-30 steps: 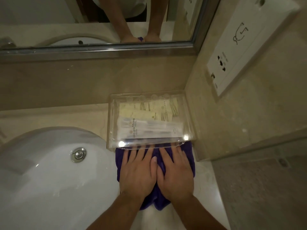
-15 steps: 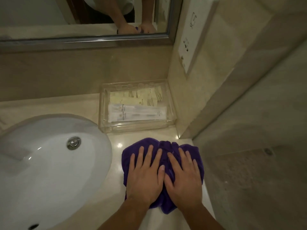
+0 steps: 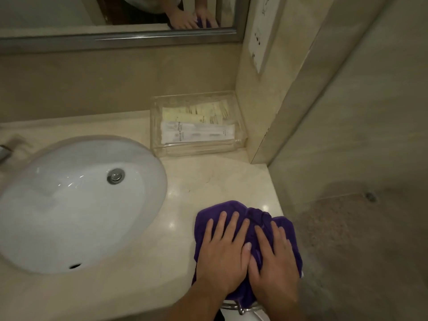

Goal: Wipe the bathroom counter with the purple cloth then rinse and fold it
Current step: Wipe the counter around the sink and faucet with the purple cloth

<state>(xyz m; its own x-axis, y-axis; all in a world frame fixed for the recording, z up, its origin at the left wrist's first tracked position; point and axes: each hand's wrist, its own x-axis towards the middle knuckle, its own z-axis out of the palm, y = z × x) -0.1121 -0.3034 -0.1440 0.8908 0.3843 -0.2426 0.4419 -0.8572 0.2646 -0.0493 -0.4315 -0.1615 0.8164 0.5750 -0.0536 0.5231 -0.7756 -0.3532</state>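
Observation:
The purple cloth point(image 3: 257, 216) lies bunched on the beige marble counter point(image 3: 208, 181), at its front right corner. My left hand point(image 3: 222, 256) and my right hand point(image 3: 273, 265) press down on it side by side, palms flat and fingers straight and spread. The cloth's near part hangs over the counter's front edge. The white oval sink basin point(image 3: 76, 205) with a chrome drain plug point(image 3: 115, 176) sits to the left of the cloth.
A clear plastic tray point(image 3: 240, 142) of packaged toiletries stands at the back right against the wall. A mirror point(image 3: 115, 10) spans the back wall, and a white socket plate point(image 3: 261, 33) is on the right wall. A chrome rail point(image 3: 240, 308) shows below the counter edge.
Both hands have dragged the purple cloth toward me, from under the tray's front edge across the counter to the front right corner.

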